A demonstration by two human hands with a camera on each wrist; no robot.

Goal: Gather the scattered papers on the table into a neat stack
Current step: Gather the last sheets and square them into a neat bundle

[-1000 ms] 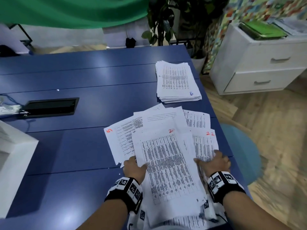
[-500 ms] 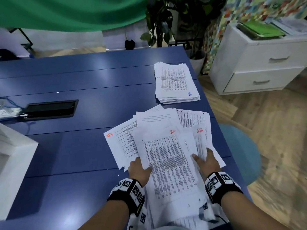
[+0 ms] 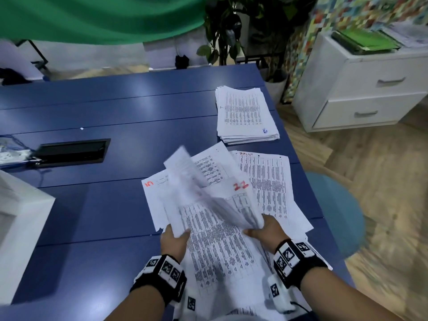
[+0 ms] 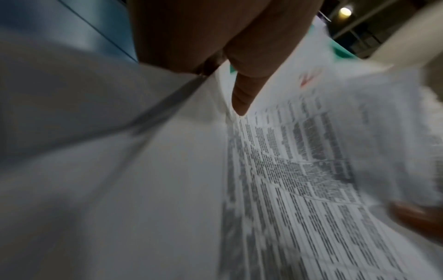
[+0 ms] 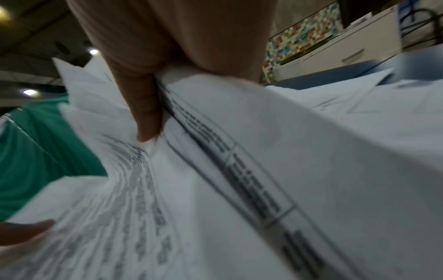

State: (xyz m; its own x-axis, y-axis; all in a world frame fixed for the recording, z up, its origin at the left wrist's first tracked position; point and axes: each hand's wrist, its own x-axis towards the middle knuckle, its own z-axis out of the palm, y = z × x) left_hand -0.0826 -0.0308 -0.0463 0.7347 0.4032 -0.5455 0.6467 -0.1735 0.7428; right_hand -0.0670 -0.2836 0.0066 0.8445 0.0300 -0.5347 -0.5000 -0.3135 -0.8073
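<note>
Head view, surface: a blue surface (image 3: 115, 107) fills the left and middle of the frame.
Head view, loose papers: the loose papers (image 3: 261, 181) lie fanned and overlapping at lower centre, near the surface's right edge.
Head view, left hand: the left hand (image 3: 173, 239) grips the near left edge of the printed sheets, thumb on top.
Head view, right hand: the right hand (image 3: 266, 230) clutches a lifted, blurred sheaf marked 22 in red, raised off the pile.
Head view, finished stack: a tidy stack (image 3: 245, 114) sits at upper right of the surface, apart from the loose pile.
Head view, surroundings: a white drawer cabinet (image 3: 361, 89) stands at upper right; a black cable hatch (image 3: 71, 150) is set into the surface at left.
Left wrist view: the thumb (image 4: 242, 94) presses down on a printed sheet; all is blurred.
Right wrist view: the thumb (image 5: 146, 113) pinches a bent bundle of sheets against the fingers.
</note>
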